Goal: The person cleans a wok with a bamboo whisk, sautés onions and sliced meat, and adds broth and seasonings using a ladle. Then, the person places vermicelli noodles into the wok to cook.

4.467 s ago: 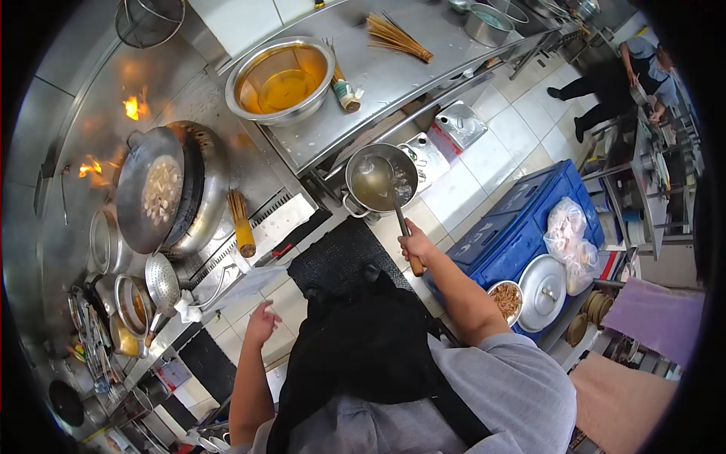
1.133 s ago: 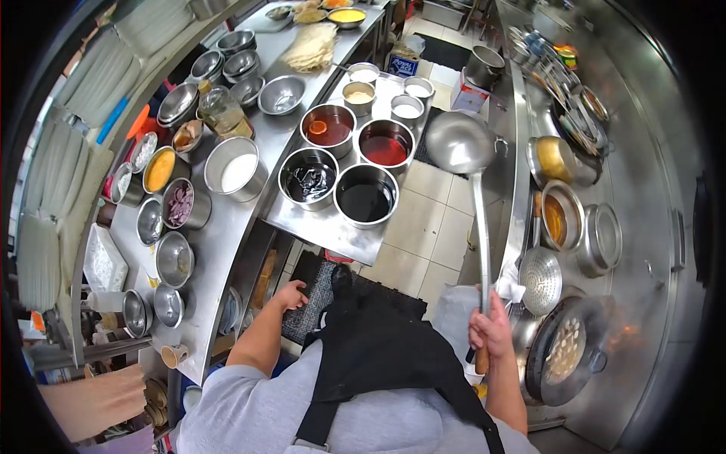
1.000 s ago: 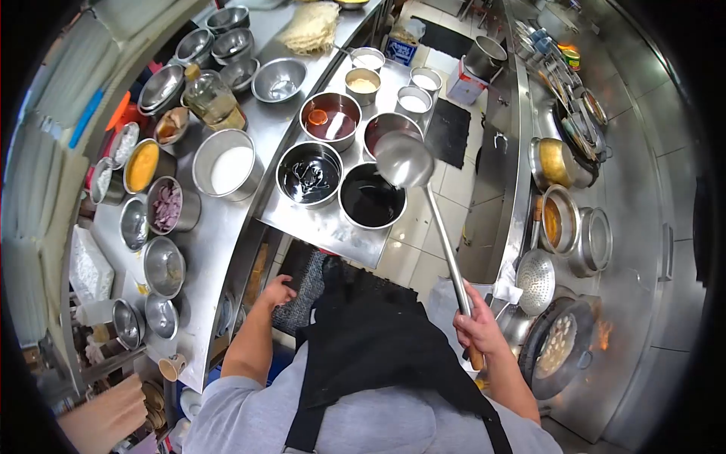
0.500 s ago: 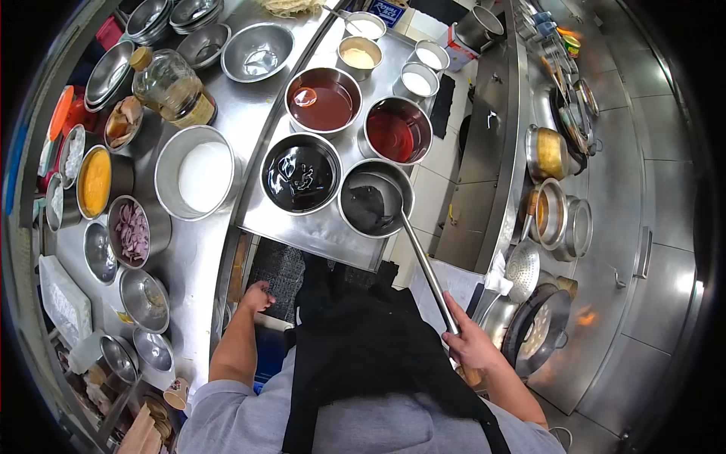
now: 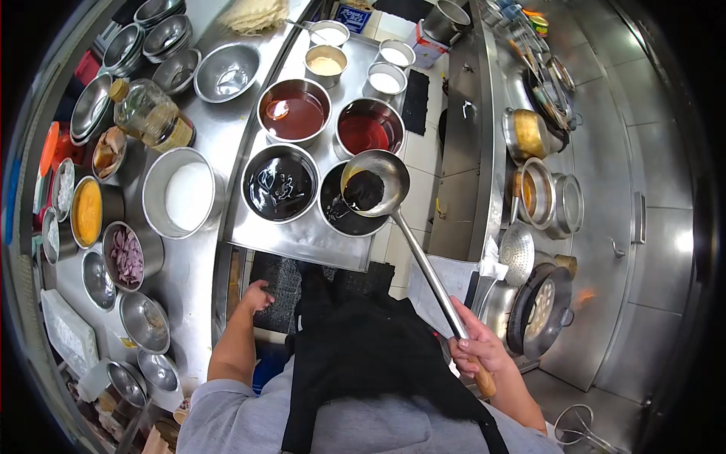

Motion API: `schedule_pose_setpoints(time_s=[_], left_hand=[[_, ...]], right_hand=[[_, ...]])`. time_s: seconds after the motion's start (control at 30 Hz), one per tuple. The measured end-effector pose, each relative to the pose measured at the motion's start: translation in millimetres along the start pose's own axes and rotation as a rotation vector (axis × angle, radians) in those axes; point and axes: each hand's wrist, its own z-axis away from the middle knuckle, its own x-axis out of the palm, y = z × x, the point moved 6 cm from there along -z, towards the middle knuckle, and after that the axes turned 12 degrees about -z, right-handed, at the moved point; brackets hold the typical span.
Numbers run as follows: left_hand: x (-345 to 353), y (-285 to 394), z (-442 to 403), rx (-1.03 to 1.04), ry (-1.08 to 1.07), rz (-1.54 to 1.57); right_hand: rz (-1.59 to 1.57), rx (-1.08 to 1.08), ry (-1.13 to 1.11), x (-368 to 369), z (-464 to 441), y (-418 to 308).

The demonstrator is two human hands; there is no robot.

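My right hand point(image 5: 476, 349) is wrapped round the long handle of a metal ladle point(image 5: 423, 261) near its wooden end. The ladle's bowl holds dark liquid and hangs over the near right pot point(image 5: 344, 214), which also contains dark liquid and is partly hidden by the bowl. A wider pot of glossy dark sauce point(image 5: 280, 184) stands just left of it. Behind these are two pots of reddish liquid, the left one point(image 5: 295, 112) and the right one point(image 5: 369, 127). My left hand point(image 5: 259, 296) hangs below the tray's front edge, fingers loosely curled, with nothing visible in it.
On the left counter stand a pot of white contents point(image 5: 185, 197), an oil bottle point(image 5: 155, 117), chopped onion point(image 5: 127, 256) and several metal bowls. Small containers point(image 5: 325, 64) sit at the tray's far end. At right are a perforated skimmer point(image 5: 517, 253) and a pan point(image 5: 541, 310).
The ladle's bowl has risen out of the near right pot and now carries dark liquid above it. My right hand has shifted slightly right and down. The view has shifted a little.
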Motion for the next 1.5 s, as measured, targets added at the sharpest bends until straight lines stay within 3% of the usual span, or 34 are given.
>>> schedule_pose_setpoints(time_s=[0.1,0.27,0.47,0.6,0.67,0.77,0.97,1.13,1.23,1.5], left_hand=[[2,-9,11,-0.124,0.005,-0.033],[16,-1,32,-0.118,0.035,-0.076],[49,10,49,-0.060,0.050,-0.041],[81,26,71,0.009,0.040,-0.081],[108,53,106,0.034,0.150,-0.166],[134,60,119,0.085,0.133,-0.153],[167,67,136,0.009,0.117,-0.197],[213,97,141,-0.020,0.088,-0.466],[249,129,149,-0.013,0.051,-0.630],[293,204,85,0.194,-0.086,-0.545]], right_hand=[[-0.111,-0.011,-0.103,-4,3,5],[-0.136,-0.014,-0.206,-20,1,13],[0.324,-0.163,-0.170,-61,-20,23],[0.001,-0.163,-0.370,-86,-28,33],[-0.143,-0.173,-0.428,-102,-33,40],[-0.525,-0.125,-0.721,-120,-26,49],[-0.646,-0.415,-0.819,-193,112,50],[-0.522,-0.802,-0.516,-307,242,83],[-0.538,-0.965,-0.200,-363,299,103],[-0.699,-1.075,0.394,-501,346,173]])
